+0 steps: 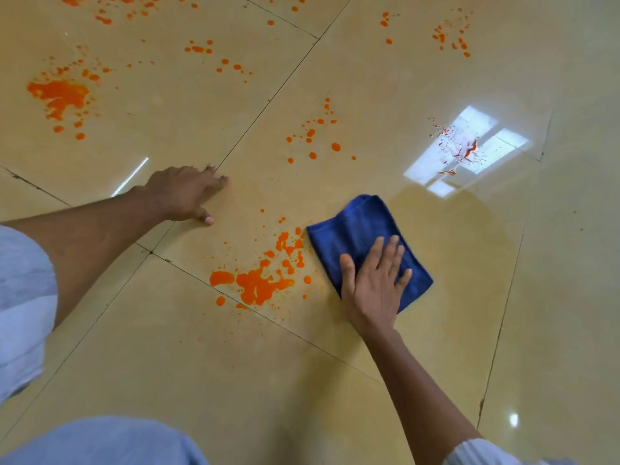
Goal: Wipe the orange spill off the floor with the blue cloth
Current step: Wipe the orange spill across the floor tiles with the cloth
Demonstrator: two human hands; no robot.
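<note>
A folded blue cloth (359, 229) lies flat on the glossy beige tiled floor (201, 347). My right hand (372, 283) presses on the cloth's near half, palm down with fingers spread. Just left of the cloth is an orange puddle with splashes (258, 283). My left hand (186, 193) rests flat on the floor farther left, fingers apart, holding nothing. More orange drops (312, 142) lie beyond the cloth. A second large orange patch (58, 95) sits at the far left.
Further orange spatter marks the far tiles at the top left (110, 1) and top right (451, 35). A bright window reflection (469, 149) with small red-orange flecks lies to the right. My light-blue clothed knees (23, 297) are at the left and bottom edges.
</note>
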